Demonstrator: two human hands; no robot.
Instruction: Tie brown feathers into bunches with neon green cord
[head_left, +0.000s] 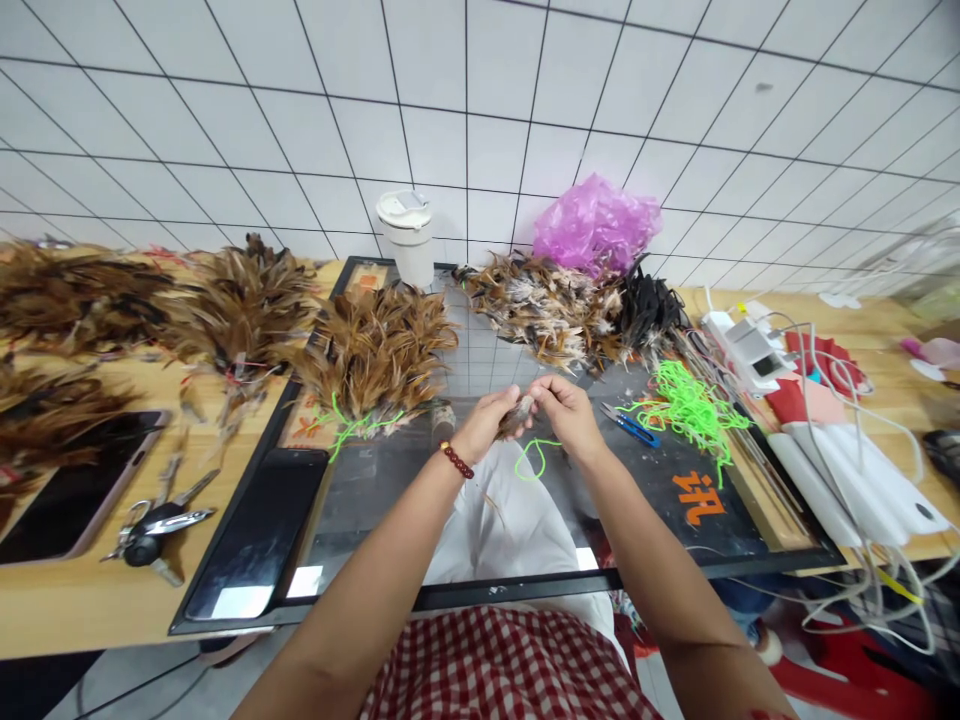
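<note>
Above the dark glass panel, my left hand [484,428], with a beaded bracelet at the wrist, is closed around a small feather bunch [516,415] of brown and grey. My right hand [568,412] pinches the pale end of that bunch, thumb and fingertips together. Just below the right hand lies a loop of bright green string [531,468]. Blue-handled thread snips [634,428] rest to the right, beside a tangled pile of green string [686,405]. A large tied bundle of brown feathers [382,350] lies left of my hands.
Mixed loose feathers [547,310], black feathers [649,310] and a pink plastic bag [596,225] lie toward the tiled wall. A white lidded cup [409,240] stands there too. Phones [259,530], keys [157,525] and more feather bundles [232,300] occupy the left; cables and chargers [750,350] the right.
</note>
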